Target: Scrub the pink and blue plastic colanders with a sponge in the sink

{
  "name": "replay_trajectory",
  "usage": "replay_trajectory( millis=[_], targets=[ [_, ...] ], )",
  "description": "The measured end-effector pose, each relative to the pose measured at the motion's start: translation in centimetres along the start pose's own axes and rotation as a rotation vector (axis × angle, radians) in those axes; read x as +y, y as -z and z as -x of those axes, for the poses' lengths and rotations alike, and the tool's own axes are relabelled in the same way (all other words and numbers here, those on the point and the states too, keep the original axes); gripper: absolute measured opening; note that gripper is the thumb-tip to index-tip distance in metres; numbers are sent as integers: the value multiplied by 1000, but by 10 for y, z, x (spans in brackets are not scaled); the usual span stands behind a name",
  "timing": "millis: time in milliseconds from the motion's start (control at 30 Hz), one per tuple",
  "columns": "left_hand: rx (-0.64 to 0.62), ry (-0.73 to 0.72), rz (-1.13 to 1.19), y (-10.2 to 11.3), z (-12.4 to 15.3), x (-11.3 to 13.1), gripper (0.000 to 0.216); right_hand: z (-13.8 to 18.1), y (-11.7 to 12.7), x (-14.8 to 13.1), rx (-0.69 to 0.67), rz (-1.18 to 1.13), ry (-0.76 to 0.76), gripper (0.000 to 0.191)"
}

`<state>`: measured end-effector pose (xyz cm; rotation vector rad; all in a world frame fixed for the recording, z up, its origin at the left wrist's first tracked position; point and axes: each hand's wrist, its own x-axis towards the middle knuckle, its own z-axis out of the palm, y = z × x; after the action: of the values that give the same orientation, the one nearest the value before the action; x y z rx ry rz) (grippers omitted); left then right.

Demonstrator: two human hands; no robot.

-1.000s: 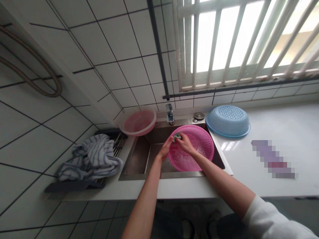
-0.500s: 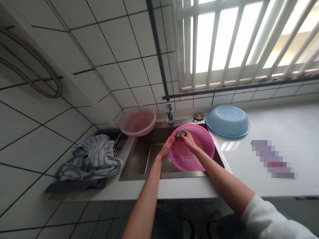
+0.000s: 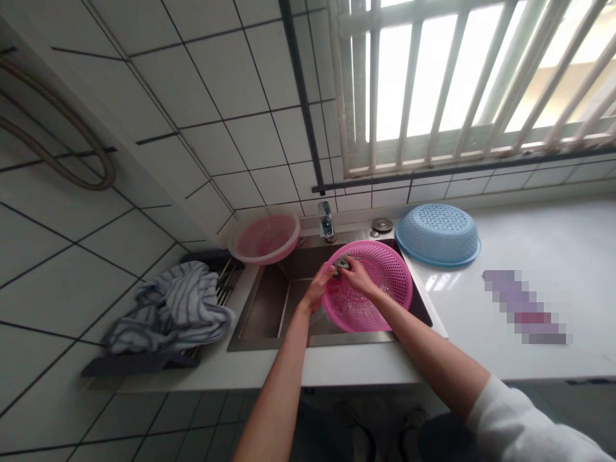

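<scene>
A round pink colander (image 3: 397,276) rests tilted in the steel sink (image 3: 264,301). My left hand (image 3: 317,287) grips its left rim, thumb on the inner side. Bunched in my right hand (image 3: 359,276) is a grey-green cloth (image 3: 342,262), pressed against the inside wall of the colander near that rim. The fingers of my right hand are closed round the cloth and partly hidden by it.
Behind the sink stands a faucet (image 3: 326,219), with a pink basin (image 3: 267,237) to its left. A blue basket (image 3: 439,234) lies upside down on the right counter (image 3: 529,231). On a rack at left lies a striped towel (image 3: 185,308).
My right hand has moved slightly left and down with the cloth along the colander's inner wall. The left hand still holds the rim.
</scene>
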<state>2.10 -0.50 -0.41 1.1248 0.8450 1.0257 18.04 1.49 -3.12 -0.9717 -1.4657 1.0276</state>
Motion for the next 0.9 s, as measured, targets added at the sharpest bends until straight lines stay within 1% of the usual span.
replay_trajectory(
  millis=[33,100,133,167,200,233,300,333,367,400,433,533,567,600,633,667,733,767,800,833,867,900],
  targets=[
    [17,-3,-17,1,0,0,61,3,-2,-1,-94,-1,-1,18],
    [62,-3,-73,4,1,1,59,9,-7,-1,-345,10,-6,14],
    [77,0,-101,5,2,2,58,12,-9,-2,-431,20,-6,12],
    [81,3,-122,5,2,2,57,13,-10,-2,-460,29,-4,10],
    [73,2,-133,5,3,2,57,12,-9,-1,-424,35,0,11],
    [58,-3,-132,4,3,2,57,11,-7,-1,-334,36,3,12],
    [18,-10,-96,2,2,1,59,4,-1,0,-93,35,-1,16],
    [6,-13,-75,1,2,1,60,2,1,0,5,36,-5,18],
    [6,-21,-65,0,1,1,60,0,2,0,56,35,-5,18],
    [14,-33,-71,0,1,1,60,0,2,1,49,27,2,18],
    [33,-48,-89,0,1,2,59,2,0,1,-21,15,11,17],
    [60,-85,-164,3,0,6,56,10,-10,3,-389,15,27,11],
    [50,-88,-178,3,1,8,56,12,-12,3,-457,27,30,9],
    [35,-88,-186,3,1,8,56,12,-13,4,-461,35,32,9],
    [17,-87,-186,2,1,9,57,10,-11,4,-402,36,31,10],
    [2,-84,-177,1,2,8,57,7,-8,4,-294,31,26,11],
    [-12,-60,-124,-2,2,7,58,1,0,4,-37,21,-3,14],
    [-13,-44,-90,-3,3,6,59,-1,2,3,55,21,-17,15],
    [-8,-33,-63,-3,3,5,59,-1,3,2,89,20,-23,16],
    [3,-29,-51,-3,3,5,59,0,1,2,60,15,-19,16],
    [18,-31,-57,-2,3,6,59,3,-3,1,-27,6,-10,15],
    [37,-38,-79,-1,3,6,59,6,-7,1,-145,-3,1,15]
  ],
)
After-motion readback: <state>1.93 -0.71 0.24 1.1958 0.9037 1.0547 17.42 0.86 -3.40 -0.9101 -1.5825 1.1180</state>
